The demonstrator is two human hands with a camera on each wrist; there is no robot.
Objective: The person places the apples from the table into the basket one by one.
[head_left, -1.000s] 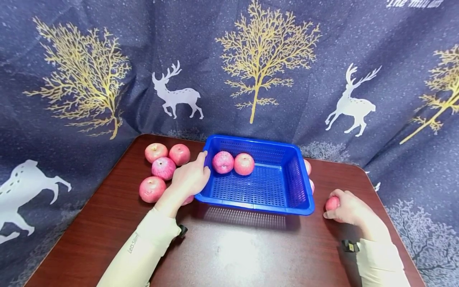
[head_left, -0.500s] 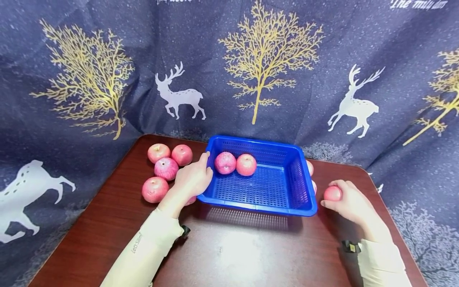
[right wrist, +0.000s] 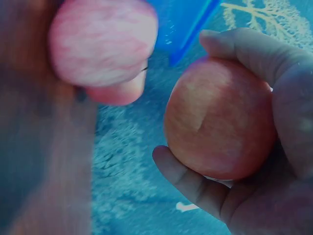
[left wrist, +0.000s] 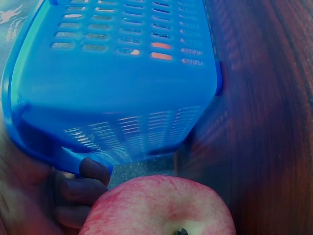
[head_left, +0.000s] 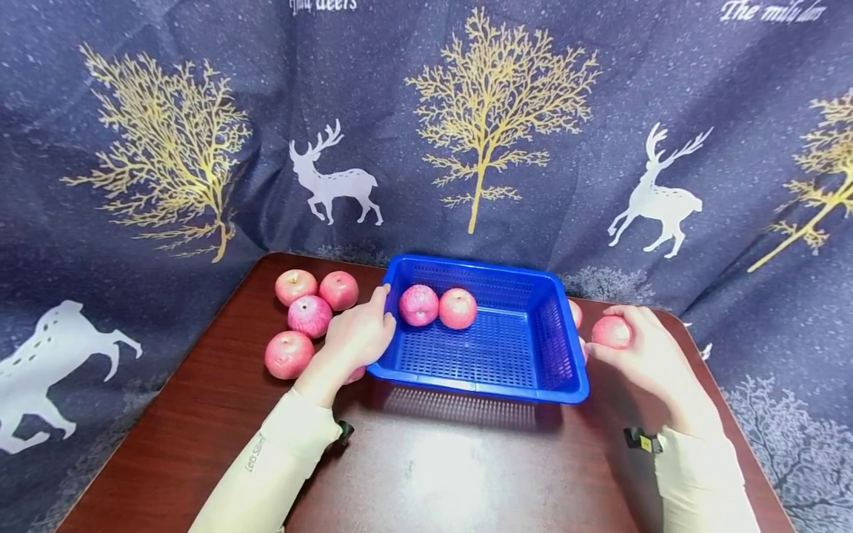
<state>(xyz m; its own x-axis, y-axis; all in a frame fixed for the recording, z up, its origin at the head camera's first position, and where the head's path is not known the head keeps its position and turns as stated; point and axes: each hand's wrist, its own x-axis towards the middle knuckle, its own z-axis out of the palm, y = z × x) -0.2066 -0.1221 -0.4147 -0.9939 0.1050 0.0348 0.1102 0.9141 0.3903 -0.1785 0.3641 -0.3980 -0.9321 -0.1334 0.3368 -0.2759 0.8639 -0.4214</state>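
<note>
We see the right hand (head_left: pixel 643 355) cupping a pink apple (head_left: pixel 611 332), fingers and thumb curled round it; the right wrist view confirms the wrap on the same apple (right wrist: pixel 220 120). The fruit sits lifted just right of the blue basket (head_left: pixel 556 337), about level with its right wall, not yet over the rim. Two more apples (head_left: pixel 577 314) peek out behind that wall on the far right, partly hidden.

The left hand (head_left: pixel 360 337) grips the basket's left rim, thumb over the edge and fingers curled under the lip, as the left wrist view shows on the basket wall (left wrist: pixel 117 98). An apple (left wrist: pixel 161 208) lies right below that wrist, close to the fingers.

Inside the basket two apples (head_left: pixel 418 305) and (head_left: pixel 457 308) rest side by side at the far left. Four loose apples (head_left: pixel 309 316) cluster on the brown table (head_left: pixel 426 474) left of the basket.

Risks, as we judge them: the held apple could clip the right wall if carried across low, nudging the basket; the left hand's hold should damp that. A drop from height could bruise it or knock the two inside. The apple under the left wrist may roll if the arm shifts. The hidden pair by the right wall could get bumped.
</note>
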